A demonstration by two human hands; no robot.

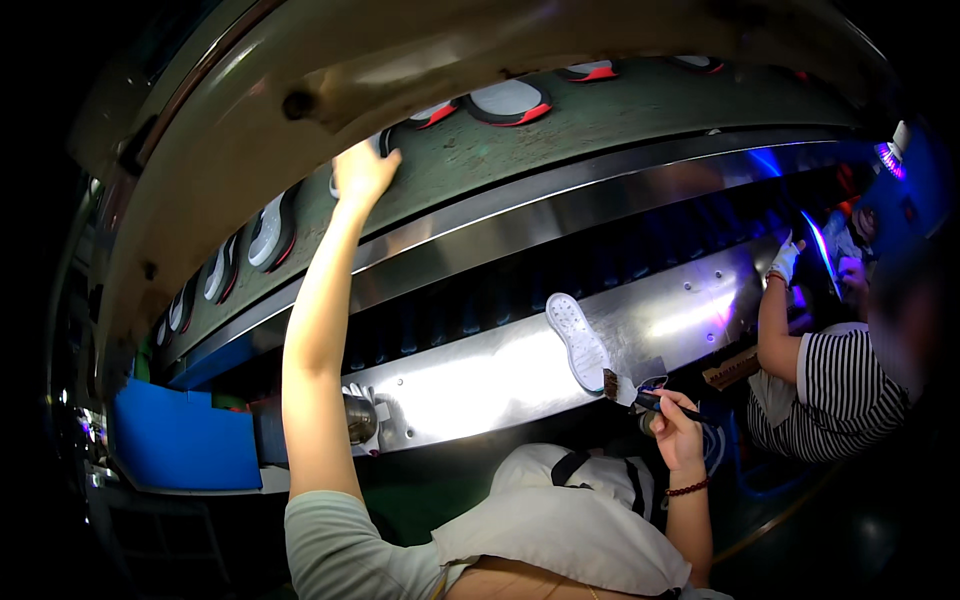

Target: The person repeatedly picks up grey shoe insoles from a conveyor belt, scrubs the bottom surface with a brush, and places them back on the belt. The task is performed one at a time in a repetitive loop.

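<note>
My left hand (363,170) reaches up to the green upper belt (620,110) and closes over a shoe sole (382,143) there; the hand hides most of that sole. Lower right, my right hand (672,415) grips a small brush (628,392) by its dark handle, with the bristles pointing left. The brush tip sits just below the heel of a white sole (577,340), which lies tread up on the shiny steel panel (480,375). My arms are far apart, one high and one low.
More grey, red-edged soles (507,101) ride the belt in a row toward the left (268,232). A metal can (360,418) stands by the panel's left end beside a blue bin (185,440). At the right sits a person in a striped shirt (830,385), one gloved hand (785,260) raised.
</note>
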